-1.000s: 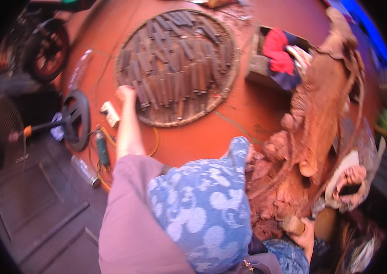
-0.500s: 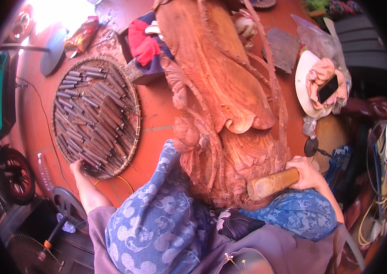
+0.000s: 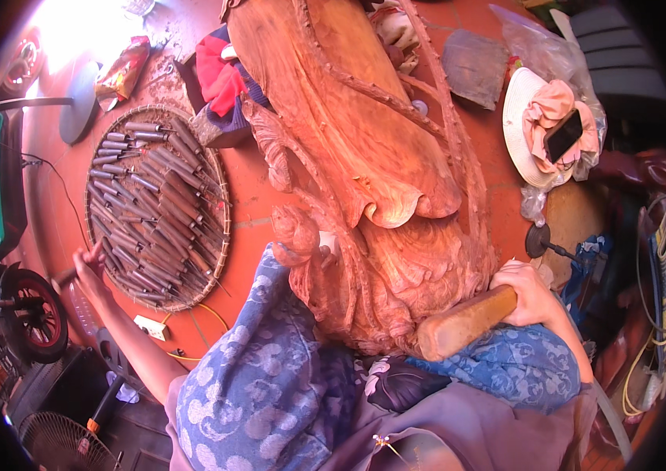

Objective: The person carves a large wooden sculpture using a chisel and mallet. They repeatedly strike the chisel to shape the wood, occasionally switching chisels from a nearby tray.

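Red floor (image 3: 262,204): round woven tray (image 3: 219,235) full of chisels (image 3: 152,212).

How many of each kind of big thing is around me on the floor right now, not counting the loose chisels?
Wood carving: 1
Woven tray of chisels: 1
Wooden mallet, in the right hand: 1
White hat: 1
Total: 4

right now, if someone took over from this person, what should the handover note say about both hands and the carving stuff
Left hand: stretched out to the near rim of the round woven tray of chisels, gripping one tool's handle.
Right hand: closed on a wooden mallet, held against the lower right of the big wood carving.
Done: carving already shows deep relief.
Left: the chisel is not yet at the wood; no cut is under way.
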The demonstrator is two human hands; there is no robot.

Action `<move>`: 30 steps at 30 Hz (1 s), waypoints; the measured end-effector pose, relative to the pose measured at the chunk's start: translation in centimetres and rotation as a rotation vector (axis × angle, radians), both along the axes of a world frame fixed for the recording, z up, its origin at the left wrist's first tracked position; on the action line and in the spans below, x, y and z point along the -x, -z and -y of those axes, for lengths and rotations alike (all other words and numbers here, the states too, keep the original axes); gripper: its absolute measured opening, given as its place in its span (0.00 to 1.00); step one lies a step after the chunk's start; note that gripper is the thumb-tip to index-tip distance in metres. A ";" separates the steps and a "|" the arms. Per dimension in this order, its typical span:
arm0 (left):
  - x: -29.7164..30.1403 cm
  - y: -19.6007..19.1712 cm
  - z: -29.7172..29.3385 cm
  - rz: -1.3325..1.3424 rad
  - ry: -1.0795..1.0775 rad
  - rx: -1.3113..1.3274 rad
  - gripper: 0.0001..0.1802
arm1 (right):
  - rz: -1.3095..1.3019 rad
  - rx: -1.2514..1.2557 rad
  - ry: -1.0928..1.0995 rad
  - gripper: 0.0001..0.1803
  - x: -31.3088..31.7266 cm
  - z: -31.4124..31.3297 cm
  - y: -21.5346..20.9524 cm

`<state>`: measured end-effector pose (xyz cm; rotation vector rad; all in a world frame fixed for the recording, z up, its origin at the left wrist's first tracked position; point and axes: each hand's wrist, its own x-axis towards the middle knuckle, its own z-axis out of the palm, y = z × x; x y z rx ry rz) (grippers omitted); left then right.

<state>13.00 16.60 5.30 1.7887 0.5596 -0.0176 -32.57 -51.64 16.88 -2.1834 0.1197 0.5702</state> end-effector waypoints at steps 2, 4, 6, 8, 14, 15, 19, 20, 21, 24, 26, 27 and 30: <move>2.2 -8.3 11.4 -0.067 0.253 -0.395 0.24 | 0.114 0.004 0.030 0.15 -0.6 0.4 -0.4; 3.6 -9.8 18.8 0.250 0.737 -0.269 0.18 | 0.232 0.087 0.060 0.14 -1.5 0.5 -2.5; 7.6 -12.9 29.2 0.427 0.875 -0.155 0.22 | 0.375 0.180 0.156 0.20 -1.0 0.7 -1.1; 11.8 -15.4 37.7 0.449 1.233 -0.156 0.26 | 0.422 0.282 0.257 0.23 -1.2 1.4 -2.1; 23.3 -12.6 46.9 0.666 1.935 0.544 0.12 | 0.568 0.194 0.238 0.25 -1.0 1.9 -2.4; 24.5 -11.5 47.6 0.745 1.869 0.572 0.12 | 0.561 0.171 0.233 0.25 -1.1 1.6 -2.1; 24.9 -10.9 48.2 0.769 1.740 0.540 0.16 | 0.534 0.118 0.194 0.25 -1.5 1.5 -1.5; 24.9 -11.2 48.1 0.751 1.761 0.480 0.19 | 0.531 0.112 0.185 0.24 -1.7 1.5 -1.4; 24.8 -11.5 47.9 0.741 1.782 0.442 0.21 | 0.520 0.125 0.181 0.24 -1.7 1.3 -1.8; 25.4 -11.5 47.9 0.745 1.761 0.454 0.26 | 0.477 0.167 0.188 0.24 -1.9 0.6 -3.0; 25.6 -11.5 47.6 0.771 1.711 0.462 0.28 | 0.480 0.122 0.182 0.24 -2.0 0.7 -2.3; 25.6 -11.4 47.5 0.802 1.684 0.488 0.28 | 0.480 0.103 0.180 0.24 -2.0 0.7 -2.1; 25.5 -11.3 47.8 0.852 1.626 0.516 0.29 | 0.474 0.088 0.184 0.24 -1.8 0.7 -1.7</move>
